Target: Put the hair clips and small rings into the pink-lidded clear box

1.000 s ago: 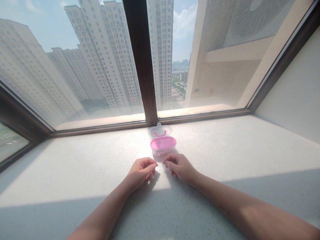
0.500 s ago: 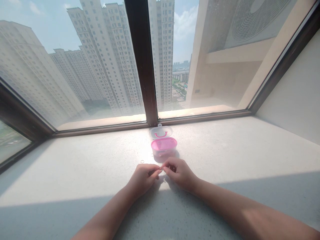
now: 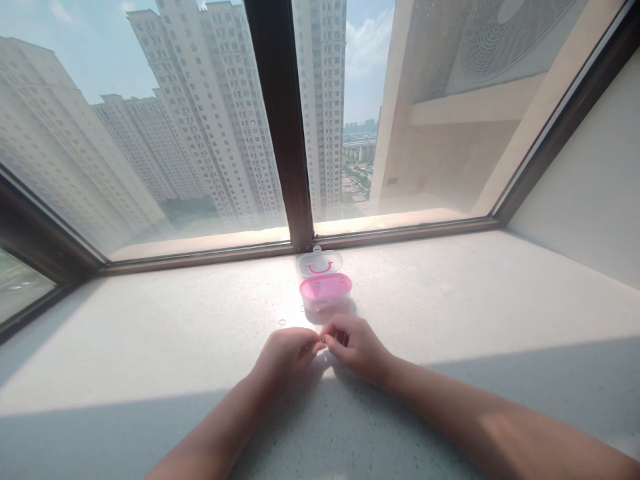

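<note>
A tiny metal ring (image 3: 323, 339) is being pinched between the fingertips of the left hand (image 3: 286, 357) and the right hand (image 3: 357, 344), which are being brought together until they touch just above the sill (image 3: 450, 300). Both sets of fingers are being curled tight around it, probably because so small a piece is being steadied from two sides. The ring is being seen only as a thin, pale glint; its shape cannot be told further. Just beyond the hands, a small box (image 3: 325, 297) with a pink tray is being kept open, its clear lid (image 3: 319, 263) laid back toward the window frame (image 3: 280, 120). Two loose rings (image 3: 283, 323) are lying near it.
</note>
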Demonstrator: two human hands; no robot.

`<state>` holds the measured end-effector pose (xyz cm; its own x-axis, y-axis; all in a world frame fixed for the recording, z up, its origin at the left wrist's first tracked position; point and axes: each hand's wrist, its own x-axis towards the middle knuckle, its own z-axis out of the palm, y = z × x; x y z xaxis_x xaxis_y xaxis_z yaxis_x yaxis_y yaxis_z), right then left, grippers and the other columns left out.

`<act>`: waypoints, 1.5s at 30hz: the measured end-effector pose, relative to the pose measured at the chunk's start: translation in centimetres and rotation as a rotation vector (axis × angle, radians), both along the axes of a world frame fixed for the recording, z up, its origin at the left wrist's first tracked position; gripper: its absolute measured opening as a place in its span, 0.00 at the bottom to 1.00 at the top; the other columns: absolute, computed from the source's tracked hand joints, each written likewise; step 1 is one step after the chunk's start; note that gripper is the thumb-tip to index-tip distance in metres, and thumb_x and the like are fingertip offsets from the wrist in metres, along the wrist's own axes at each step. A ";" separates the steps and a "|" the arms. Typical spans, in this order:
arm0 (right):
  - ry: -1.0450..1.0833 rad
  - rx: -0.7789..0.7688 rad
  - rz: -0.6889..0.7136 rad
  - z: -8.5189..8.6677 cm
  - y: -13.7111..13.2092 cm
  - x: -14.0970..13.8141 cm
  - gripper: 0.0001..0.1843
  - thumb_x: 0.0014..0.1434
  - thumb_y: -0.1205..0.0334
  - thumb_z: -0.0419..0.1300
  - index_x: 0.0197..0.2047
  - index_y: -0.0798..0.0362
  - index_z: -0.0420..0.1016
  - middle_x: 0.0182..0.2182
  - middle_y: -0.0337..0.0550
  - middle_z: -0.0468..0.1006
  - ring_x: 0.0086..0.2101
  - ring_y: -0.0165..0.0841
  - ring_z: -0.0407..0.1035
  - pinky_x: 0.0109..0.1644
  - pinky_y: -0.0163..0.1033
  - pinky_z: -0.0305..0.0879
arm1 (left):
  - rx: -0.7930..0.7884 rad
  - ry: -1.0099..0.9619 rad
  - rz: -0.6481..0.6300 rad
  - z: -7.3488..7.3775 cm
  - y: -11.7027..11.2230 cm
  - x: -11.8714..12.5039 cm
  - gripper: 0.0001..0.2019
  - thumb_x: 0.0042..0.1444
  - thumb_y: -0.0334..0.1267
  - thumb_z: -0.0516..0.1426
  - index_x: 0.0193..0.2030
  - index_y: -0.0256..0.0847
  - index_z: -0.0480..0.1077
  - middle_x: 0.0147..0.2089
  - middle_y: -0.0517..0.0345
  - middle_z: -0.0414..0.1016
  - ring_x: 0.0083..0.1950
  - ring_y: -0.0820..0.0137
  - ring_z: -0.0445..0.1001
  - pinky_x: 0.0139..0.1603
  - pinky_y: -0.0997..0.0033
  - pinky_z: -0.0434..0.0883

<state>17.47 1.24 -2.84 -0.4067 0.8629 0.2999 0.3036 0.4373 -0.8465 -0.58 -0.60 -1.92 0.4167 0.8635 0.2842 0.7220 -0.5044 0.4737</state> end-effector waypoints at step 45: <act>0.289 -0.422 0.131 -0.8 0.9 -0.1 0.09 0.55 0.64 0.57 0.36 0.59 0.75 0.23 0.39 0.70 0.17 0.23 0.62 0.18 0.29 0.59 | 0.097 -0.063 0.184 2.7 1.2 -1.5 0.07 0.57 0.35 0.53 0.35 0.38 0.73 0.19 0.65 0.63 0.21 0.78 0.59 0.25 0.79 0.60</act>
<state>17.40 2.12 -3.62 -0.4711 0.8805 0.0530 -0.0024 0.0588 -0.9983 -2.09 0.56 0.82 0.2333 0.8907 0.3902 0.7768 -0.4121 0.4762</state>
